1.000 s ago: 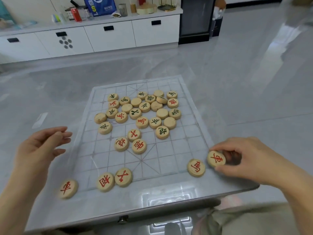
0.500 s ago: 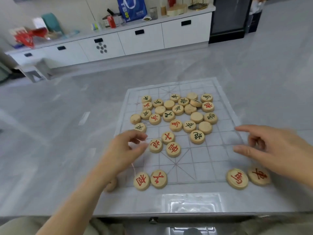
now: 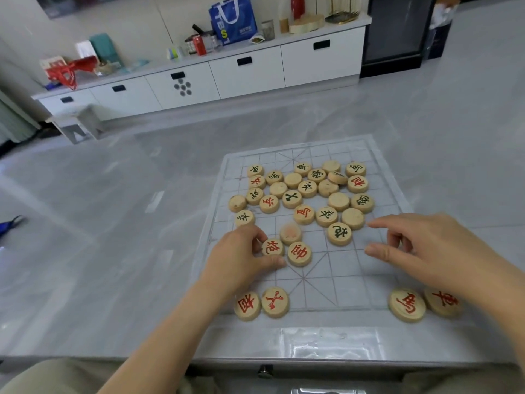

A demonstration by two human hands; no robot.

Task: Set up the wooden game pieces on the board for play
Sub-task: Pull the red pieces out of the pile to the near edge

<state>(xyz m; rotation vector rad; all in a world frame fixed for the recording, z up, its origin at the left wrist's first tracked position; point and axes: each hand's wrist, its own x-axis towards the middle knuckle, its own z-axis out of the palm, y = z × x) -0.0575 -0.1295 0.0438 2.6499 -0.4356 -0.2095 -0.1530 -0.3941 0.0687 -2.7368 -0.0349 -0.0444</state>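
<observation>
Grey tabletop (image 3: 113, 251) carries the clear board (image 3: 345, 275) — left of its centre the left hand (image 3: 241, 258) pinches a red-marked piece (image 3: 272, 247) between thumb and forefinger, nearer by far than the right hand (image 3: 426, 251), spread empty off to the right.

Glossy grey floor (image 3: 426, 115) is reflecting light; white drawer cabinet (image 3: 247, 72) is lining the far wall, carrying a blue bag (image 3: 233, 21).

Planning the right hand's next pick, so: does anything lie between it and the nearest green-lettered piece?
Nothing visible. Only bare board lies between the green-lettered piece and the right hand; a blank piece sits just beyond it, off that line.
</observation>
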